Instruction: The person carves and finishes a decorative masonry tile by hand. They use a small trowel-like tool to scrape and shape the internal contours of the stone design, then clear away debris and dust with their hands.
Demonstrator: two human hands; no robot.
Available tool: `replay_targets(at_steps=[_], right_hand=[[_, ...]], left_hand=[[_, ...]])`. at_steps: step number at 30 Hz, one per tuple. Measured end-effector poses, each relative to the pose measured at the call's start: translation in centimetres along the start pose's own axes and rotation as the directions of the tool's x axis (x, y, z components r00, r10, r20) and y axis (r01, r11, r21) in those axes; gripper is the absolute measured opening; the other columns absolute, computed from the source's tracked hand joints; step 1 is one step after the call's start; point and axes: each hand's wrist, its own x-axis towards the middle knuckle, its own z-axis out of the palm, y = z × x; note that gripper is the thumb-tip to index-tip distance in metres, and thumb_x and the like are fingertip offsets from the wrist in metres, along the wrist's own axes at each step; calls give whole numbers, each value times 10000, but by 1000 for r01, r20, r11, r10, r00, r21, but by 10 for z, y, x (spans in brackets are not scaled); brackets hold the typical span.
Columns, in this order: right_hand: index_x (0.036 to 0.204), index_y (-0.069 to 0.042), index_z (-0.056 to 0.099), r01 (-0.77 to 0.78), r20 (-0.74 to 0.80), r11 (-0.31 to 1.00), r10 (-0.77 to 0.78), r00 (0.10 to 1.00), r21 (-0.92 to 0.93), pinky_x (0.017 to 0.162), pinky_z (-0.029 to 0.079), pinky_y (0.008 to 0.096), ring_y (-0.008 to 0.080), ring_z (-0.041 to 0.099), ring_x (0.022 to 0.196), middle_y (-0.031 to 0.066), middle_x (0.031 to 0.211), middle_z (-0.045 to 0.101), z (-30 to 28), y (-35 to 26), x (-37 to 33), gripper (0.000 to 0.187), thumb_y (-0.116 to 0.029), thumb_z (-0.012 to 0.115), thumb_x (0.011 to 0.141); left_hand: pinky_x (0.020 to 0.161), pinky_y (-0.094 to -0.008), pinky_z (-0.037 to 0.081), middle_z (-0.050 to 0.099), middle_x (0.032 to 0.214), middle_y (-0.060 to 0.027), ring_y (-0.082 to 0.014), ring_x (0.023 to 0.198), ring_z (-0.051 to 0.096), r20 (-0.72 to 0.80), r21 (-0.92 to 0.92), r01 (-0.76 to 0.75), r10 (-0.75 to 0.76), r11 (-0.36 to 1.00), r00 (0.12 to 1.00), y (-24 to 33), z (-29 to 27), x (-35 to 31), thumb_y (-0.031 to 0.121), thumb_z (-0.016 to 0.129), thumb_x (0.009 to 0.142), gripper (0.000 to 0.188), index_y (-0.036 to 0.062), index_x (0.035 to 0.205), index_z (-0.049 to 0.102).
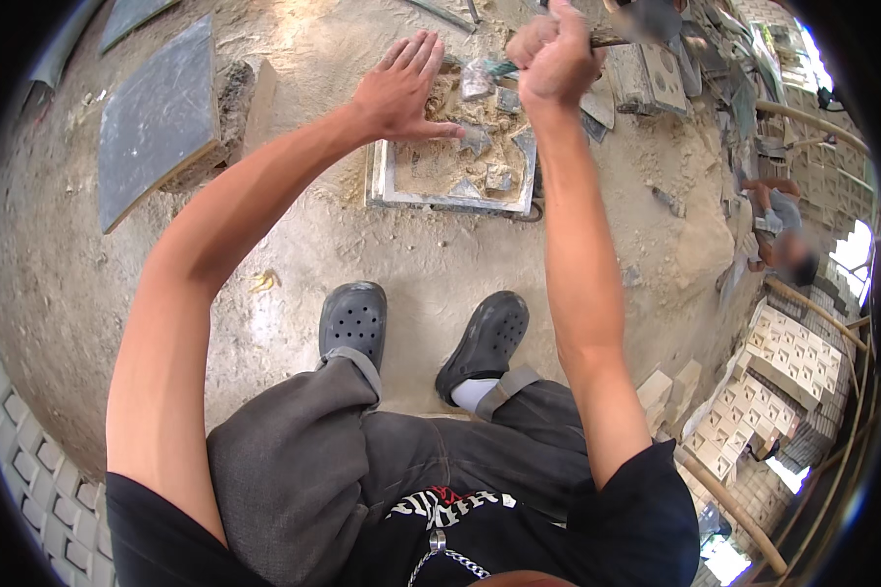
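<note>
At the top centre of the frame, the right hand is raised and clenched in a fist around a thin tool handle that runs off to the right; the tool's head is blurred and cannot be made out. Just left of it, the left hand is spread open, fingers apart, palm down, its thumb pointing right and touching the broken pieces inside a square tile mould. The mould lies flat on the sandy ground directly under both hands, its pale rim showing along the lower edge; it holds sand and grey chunks of broken concrete.

Lower down, in the middle of the frame, the person's two feet in dark perforated clogs stand on the ground, just below the mould. At the upper left, a dark grey square slab lies tilted on a low heap of earth. To the right of the mould, at the upper right, more grey moulds and debris are piled. Along the right edge, pale patterned blocks are stacked, and another person crouches beyond them, well apart from the hands.
</note>
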Motion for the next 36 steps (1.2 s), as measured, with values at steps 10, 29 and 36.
replay_targets(at_steps=[10,29,36], right_hand=[[515,-124,419,-10,153,997,22,988,-79,390,276,309,121,363,378,-18,461,412,3,5,16,412,-213,497,910],[513,-158,289,-74,542,997,55,839,14,425,242,329,142,250,387,-7,440,275,-14,-38,23,462,-261,467,927],[490,-150,300,1,495,994,52,867,-105,422,226,340,150,222,383,-2,420,259,-37,8,17,452,-246,430,912]], left_hand=[[1228,-414,64,156,1564,-282,-366,1486,77,-83,-78,82,-88,994,993,15,7,-8,955,326,691,1355,-139,1473,152],[1221,-424,16,106,1567,-304,-374,1487,16,96,-25,174,-171,984,981,54,-7,-12,899,245,777,1261,-136,1481,94],[1216,-419,8,34,1588,-275,-360,1492,-8,244,-160,45,-5,986,970,86,-27,-56,777,329,874,1121,-118,1491,57]])
